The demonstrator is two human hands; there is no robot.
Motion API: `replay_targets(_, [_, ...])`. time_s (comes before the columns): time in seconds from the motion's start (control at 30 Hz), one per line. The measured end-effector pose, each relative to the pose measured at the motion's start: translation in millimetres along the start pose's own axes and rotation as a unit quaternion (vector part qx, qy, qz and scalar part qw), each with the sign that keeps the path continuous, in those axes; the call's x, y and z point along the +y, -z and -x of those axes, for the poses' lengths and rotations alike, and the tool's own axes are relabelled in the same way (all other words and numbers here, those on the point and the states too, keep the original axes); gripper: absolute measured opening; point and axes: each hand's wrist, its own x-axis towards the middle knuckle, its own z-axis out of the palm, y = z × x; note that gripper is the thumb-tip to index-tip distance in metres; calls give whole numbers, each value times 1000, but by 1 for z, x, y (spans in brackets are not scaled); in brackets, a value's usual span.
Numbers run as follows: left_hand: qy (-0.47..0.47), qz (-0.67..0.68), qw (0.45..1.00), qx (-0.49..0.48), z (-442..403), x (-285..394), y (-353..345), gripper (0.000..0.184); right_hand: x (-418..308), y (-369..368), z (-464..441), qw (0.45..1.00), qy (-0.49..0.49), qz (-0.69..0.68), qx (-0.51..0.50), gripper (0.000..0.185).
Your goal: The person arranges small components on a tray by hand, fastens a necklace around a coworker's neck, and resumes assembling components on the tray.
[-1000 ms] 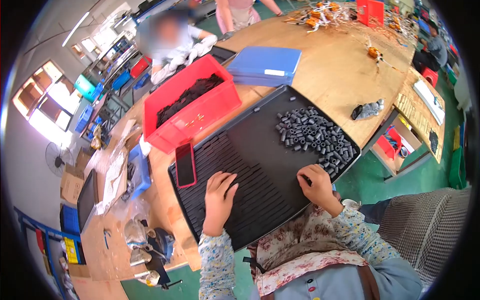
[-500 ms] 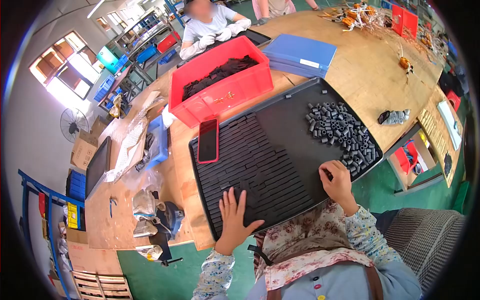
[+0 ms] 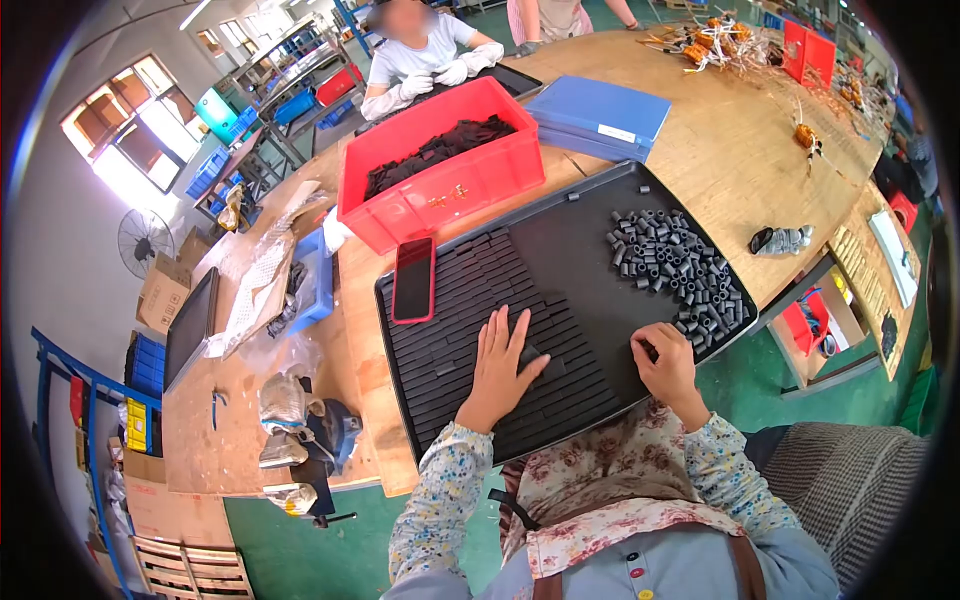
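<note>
A large black tray [image 3: 560, 240] lies in front of me. Rows of flat black strips [image 3: 450, 290] cover its left part, and a heap of short dark grey tubes [image 3: 665, 250] sits at its right end. My left hand [image 3: 500, 370] rests on the strips with fingers spread; a few loose pieces show by its thumb. Near the tray's front edge, below the tubes, my right hand [image 3: 665, 365] is curled with thumb and fingers together. Whatever may be inside that hand is hidden. A phone in a red case [image 3: 413, 280] lies on the tray's left edge.
Behind the tray stand a red bin [image 3: 440, 195] of black pieces and a stack of blue folders [image 3: 600, 105]. Across the table sits a person in white gloves [image 3: 430, 80]. Wired orange parts [image 3: 715, 40] lie at the far right, a blue crate [image 3: 315, 285] at left.
My left hand has moved up and to the right across the strips, its fingers still spread. My right hand has stayed nearly in place, still curled.
</note>
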Motion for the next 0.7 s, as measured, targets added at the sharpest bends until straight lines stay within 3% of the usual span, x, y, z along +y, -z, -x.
replay_targets(0.2, [48, 93, 988, 115, 14, 0, 50, 61, 0, 1, 0, 1000, 6, 1, -14, 10])
replay_targets(0.33, [87, 95, 989, 69, 77, -9, 83, 45, -1, 0, -2, 1000, 9, -5, -5, 11])
replay_targets(0.47, [170, 145, 975, 14, 122, 11, 83, 45, 1, -4, -1, 1000, -2, -14, -11, 10])
replay_targets(0.7, [91, 93, 991, 20, 112, 23, 71, 37, -1, -2, -2, 1000, -8, -11, -14, 9])
